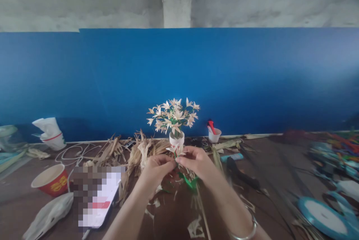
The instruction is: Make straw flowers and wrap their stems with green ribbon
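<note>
My left hand [157, 167] and my right hand [198, 161] meet over the middle of the brown table, fingertips pinched together. Between them is a small pale straw flower [176, 150] on a thin stem wrapped in green tape [189, 182], which trails down below my right hand. Both hands are closed on this stem. Just behind them stands a small white cup [176, 139] holding a bunch of similar cream flowers [173, 114] with green stems.
Dried husk strips [134, 152] lie scattered left of the hands. A red paper cup [52, 180], a white bag [49, 213], a phone [98, 199], a black tool [241, 174], a small white cup [214, 133], and blue ribbon spools [322, 215] surround the spot. A blue wall panel [252, 79] backs the table.
</note>
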The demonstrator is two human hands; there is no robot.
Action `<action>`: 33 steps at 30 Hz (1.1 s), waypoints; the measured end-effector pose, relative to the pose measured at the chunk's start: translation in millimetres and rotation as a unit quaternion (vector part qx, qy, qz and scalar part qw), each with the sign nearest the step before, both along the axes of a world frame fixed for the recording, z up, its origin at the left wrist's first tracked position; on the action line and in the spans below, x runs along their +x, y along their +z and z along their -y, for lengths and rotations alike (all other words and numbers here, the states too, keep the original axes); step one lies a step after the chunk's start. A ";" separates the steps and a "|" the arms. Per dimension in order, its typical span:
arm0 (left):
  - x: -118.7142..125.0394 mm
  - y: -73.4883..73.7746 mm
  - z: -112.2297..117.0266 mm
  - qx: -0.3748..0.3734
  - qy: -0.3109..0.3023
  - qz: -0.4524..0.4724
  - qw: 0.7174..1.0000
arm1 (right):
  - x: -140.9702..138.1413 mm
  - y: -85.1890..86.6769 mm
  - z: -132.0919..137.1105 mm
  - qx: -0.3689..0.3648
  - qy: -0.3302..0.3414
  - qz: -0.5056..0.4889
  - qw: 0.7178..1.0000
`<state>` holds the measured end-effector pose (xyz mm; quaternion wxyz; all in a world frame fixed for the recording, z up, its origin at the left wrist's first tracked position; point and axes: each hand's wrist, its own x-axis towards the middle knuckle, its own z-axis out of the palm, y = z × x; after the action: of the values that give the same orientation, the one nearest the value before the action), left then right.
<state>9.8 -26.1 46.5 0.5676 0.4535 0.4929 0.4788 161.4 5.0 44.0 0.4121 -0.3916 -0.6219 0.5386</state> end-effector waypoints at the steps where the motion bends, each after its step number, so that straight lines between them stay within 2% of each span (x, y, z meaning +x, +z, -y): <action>1: 0.0 -0.4 0.1 -0.006 -0.003 -0.007 1.000 | 0.3 0.2 0.5 0.013 0.001 0.015 1.000; 5: -0.5 -3.9 -0.2 -0.020 -0.031 -0.028 0.999 | 0.4 1.8 1.5 0.049 -0.009 0.049 0.998; 11: -2.6 -7.6 -0.6 0.001 -0.048 -0.032 0.998 | -0.3 2.5 -1.1 0.016 -0.016 0.035 0.999; 17: -2.8 -7.9 -1.0 0.005 -0.066 -0.013 0.998 | 2.7 3.3 1.8 0.004 0.005 0.076 0.997; 24: -4.0 -5.9 1.1 0.010 -0.088 0.022 0.996 | 1.8 7.4 2.2 -0.013 -0.016 0.040 0.999; 33: -6.0 -7.1 0.7 -0.019 -0.103 0.038 0.994 | 1.9 9.6 5.1 -0.047 0.000 0.002 0.999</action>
<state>3.8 -26.8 39.4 0.6408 0.4720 0.4307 0.4256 163.3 -0.1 53.6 0.3921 -0.4109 -0.5968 0.5667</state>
